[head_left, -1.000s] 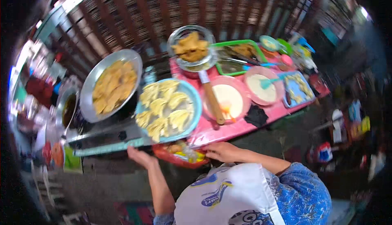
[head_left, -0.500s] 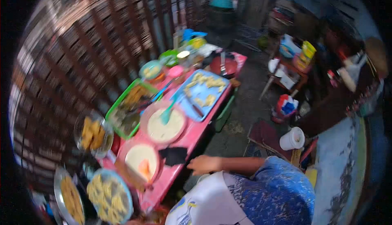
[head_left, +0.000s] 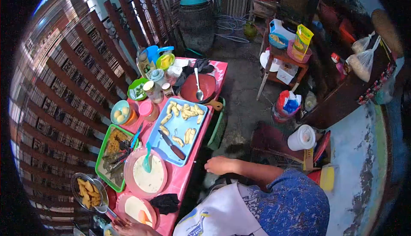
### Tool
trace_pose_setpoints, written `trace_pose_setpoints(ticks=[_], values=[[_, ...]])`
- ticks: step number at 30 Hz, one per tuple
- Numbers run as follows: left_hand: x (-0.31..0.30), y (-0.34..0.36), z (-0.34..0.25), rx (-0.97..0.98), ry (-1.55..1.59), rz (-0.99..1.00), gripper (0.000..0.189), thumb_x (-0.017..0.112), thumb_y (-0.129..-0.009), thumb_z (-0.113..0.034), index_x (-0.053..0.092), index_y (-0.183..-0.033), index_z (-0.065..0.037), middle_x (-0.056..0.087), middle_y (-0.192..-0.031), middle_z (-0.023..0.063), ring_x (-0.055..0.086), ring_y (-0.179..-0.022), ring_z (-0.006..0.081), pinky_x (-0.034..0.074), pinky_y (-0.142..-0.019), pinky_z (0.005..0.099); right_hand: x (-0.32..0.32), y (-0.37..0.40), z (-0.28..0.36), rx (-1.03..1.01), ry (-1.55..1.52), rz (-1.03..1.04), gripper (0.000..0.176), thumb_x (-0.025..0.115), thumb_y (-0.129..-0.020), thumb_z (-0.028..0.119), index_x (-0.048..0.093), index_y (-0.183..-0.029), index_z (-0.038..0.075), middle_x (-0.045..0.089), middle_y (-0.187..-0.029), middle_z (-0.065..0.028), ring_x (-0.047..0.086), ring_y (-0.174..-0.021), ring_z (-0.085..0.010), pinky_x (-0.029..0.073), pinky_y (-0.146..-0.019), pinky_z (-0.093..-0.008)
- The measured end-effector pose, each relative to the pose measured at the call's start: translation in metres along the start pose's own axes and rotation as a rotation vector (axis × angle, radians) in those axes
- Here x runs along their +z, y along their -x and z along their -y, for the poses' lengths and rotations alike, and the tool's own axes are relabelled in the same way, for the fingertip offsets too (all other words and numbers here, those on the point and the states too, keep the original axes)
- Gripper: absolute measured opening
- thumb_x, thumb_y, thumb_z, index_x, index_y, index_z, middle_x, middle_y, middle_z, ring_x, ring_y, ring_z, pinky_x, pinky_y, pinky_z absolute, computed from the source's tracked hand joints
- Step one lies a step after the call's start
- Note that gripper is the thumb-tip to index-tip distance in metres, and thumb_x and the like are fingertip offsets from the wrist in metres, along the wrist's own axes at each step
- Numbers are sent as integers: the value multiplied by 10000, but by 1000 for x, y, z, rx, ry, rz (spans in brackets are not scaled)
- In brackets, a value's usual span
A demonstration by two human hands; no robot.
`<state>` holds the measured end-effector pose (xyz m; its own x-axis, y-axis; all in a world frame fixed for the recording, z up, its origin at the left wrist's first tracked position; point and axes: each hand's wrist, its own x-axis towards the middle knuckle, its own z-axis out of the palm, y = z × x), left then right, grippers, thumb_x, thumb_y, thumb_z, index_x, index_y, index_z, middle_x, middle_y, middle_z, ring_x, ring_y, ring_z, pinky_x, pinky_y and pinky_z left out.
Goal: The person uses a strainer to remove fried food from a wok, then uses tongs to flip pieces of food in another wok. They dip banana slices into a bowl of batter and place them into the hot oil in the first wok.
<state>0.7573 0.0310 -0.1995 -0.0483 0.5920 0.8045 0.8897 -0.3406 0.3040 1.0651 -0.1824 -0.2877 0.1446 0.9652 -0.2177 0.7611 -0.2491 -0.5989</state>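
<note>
At the lower left, my left hand is closed around the handle of a metal strainer, which is full of golden fried pieces. Beside this hand, a pink bowl holds pale batter and an orange utensil. My right hand hangs off the table's near edge, fingers loosely curled with nothing visible in them. Nearest to it are a black cloth and a blue tray with peeled bananas and a knife. A larger pink bowl contains batter and a teal spatula.
A green tray stands along the far side of the pink table. Jars, a bowl of eggs and a red pan crowd the table's end. A white bucket and wooden stool stand at right.
The view has turned and become sharper, with the table's things sitting lower and further left. My left hand stays on the strainer handle; my right hand remains curled beside the table.
</note>
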Motion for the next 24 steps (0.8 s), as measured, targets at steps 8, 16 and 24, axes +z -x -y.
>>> trace_pose_setpoints(ticks=[8,16,24], values=[[33,-18,-90,-650,951,282,334,358,-833,-211,443,-1075,3,473,-1097,134,450,-994,226,333,-866,338,-10,-11,10,95,93,225,175,471,-741,208,559,-751,57,572,-783,-129,549,-780,-312,442,-651,-416],[77,3,-163,-842,1381,306,233,340,-873,-238,473,-797,-63,474,-872,40,421,-823,131,319,-761,280,-25,20,-46,176,-76,87,173,579,-668,239,540,-680,71,541,-675,-100,546,-676,-285,423,-570,-386],[126,28,-247,-643,1227,252,247,390,-846,-207,507,-919,-3,504,-909,54,465,-845,131,383,-723,267,-97,12,-163,-96,-123,125,119,587,-641,151,527,-685,58,525,-724,-107,538,-695,-275,424,-594,-354]])
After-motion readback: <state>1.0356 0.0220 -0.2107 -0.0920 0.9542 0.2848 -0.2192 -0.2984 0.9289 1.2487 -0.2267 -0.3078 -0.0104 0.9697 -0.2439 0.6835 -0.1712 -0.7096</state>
